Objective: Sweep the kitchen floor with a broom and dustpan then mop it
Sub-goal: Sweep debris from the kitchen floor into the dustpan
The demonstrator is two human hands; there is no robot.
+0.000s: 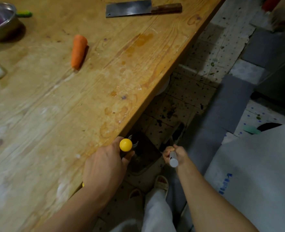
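Wooden table (58,104) is filling the upper left of the head view, and it is carrying a carrot (78,51), a cleaver (143,8) with a dark wooden grip, and a steel bowl (1,20) at the far left corner. Below the table's right edge, the left hand (104,166) is curling round a dark handle capped with a yellow knob (126,144); this handle is leading down to the dustpan (144,158), which is sitting on the floor just in front of the person's sandalled feet. The right hand (175,154) is gripping the grey broom handle (173,159), with the fingers wrapping closely round it and the cut end pointing up toward the camera. The broom head (178,131) is showing dark and blurred just beyond the dustpan's far right corner; whether it is touching the pan cannot be told. The tiled floor (210,52) is lying speckled with dark debris, thickest just beyond the dustpan, beside the table edge. A pale sack (259,173) with blue print is standing at the right.
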